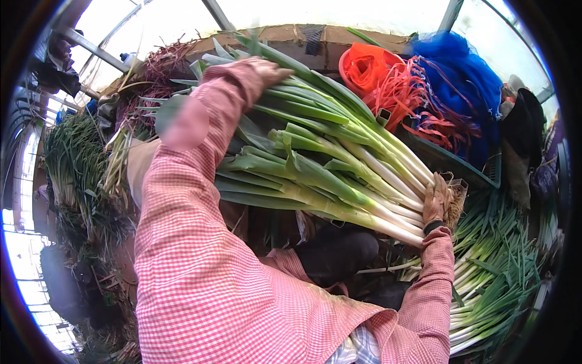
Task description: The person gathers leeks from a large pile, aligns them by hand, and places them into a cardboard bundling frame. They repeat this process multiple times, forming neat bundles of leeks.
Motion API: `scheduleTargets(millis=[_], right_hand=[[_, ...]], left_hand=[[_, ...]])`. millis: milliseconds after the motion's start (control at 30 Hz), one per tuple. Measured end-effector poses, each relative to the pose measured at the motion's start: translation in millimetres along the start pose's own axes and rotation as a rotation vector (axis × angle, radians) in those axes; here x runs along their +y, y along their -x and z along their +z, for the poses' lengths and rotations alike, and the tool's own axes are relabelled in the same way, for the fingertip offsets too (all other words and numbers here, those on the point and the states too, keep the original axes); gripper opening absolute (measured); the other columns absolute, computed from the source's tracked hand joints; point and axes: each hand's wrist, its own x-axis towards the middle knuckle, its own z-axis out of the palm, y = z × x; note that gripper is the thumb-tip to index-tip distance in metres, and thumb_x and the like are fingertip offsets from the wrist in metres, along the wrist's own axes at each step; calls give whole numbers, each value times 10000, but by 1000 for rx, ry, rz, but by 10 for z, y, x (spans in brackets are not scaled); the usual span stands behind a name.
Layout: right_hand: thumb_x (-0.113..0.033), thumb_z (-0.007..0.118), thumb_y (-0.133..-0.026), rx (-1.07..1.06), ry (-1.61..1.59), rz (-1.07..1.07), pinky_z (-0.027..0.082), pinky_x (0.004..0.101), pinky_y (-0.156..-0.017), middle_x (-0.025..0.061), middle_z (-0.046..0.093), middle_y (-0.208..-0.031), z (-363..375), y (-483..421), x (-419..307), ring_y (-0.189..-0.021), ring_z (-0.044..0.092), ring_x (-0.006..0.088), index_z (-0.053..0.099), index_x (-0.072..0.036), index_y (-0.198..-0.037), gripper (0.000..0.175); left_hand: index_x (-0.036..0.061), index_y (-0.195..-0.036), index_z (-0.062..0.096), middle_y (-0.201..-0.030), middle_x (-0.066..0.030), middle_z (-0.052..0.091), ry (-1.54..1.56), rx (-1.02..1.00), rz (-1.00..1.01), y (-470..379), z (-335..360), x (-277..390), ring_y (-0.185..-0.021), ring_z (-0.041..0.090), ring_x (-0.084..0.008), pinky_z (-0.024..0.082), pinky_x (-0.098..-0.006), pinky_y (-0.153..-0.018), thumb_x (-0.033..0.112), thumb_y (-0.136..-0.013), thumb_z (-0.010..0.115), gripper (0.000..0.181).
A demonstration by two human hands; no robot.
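Observation:
A large bundle of leeks or thick green onions (363,168) lies slantwise before me, leaves at upper left and white shafts at lower right. My right hand (435,200) grips across the white shafts, just beside the brown roots (454,207). Over the leafy part is my left hand (268,73), blurred, its fingers pointing right; whether they hold any leaves I cannot tell. A metal bracket (460,189) shows by the roots.
A red tub (343,63) holds orange-red netting, with red plastic ties (400,95) beside it. Blue netting (459,68) spreads over a green crate (464,164). Loose leeks (491,273) lie at right; more greens (72,154) pile at left. A person (59,59) is at far upper left.

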Motion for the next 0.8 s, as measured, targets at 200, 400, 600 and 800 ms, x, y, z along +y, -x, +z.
scheduleTargets(millis=[200,400,600,800], right_hand=[[-433,394,-968,40,-21,-30,154,428,-1140,136,424,-1425,69,33,102,-1353,324,301,445,-142,-1400,523],[-442,435,-936,70,-21,13,181,467,-1120,116,437,-1426,102,-50,-25,-1336,359,298,493,-186,-1363,501],[-312,447,-948,-174,348,138,354,414,-1052,62,500,-1356,-26,-133,0,-1271,428,229,565,-233,-1253,336],[-444,508,-891,30,-86,124,298,470,-1079,130,484,-1372,-144,73,28,-1291,421,304,521,-176,-1334,518]], left_hand=[[277,-1449,339,-1409,-193,437,338,-80,-55,-50,974,-471,-1308,405,-364,289,-416,-1105,510,-974,238,539],[131,-1269,545,-1130,-214,605,128,21,79,109,505,-390,-1100,556,-373,450,-448,-931,318,-977,408,373],[82,-1206,595,-1099,-239,629,244,179,-141,-9,-328,-366,-1041,604,-372,471,-436,-884,310,-945,451,375],[3,-1352,455,-1299,-239,517,320,464,666,41,-389,1597,-1186,493,-394,383,-442,-1017,331,-916,541,553]])
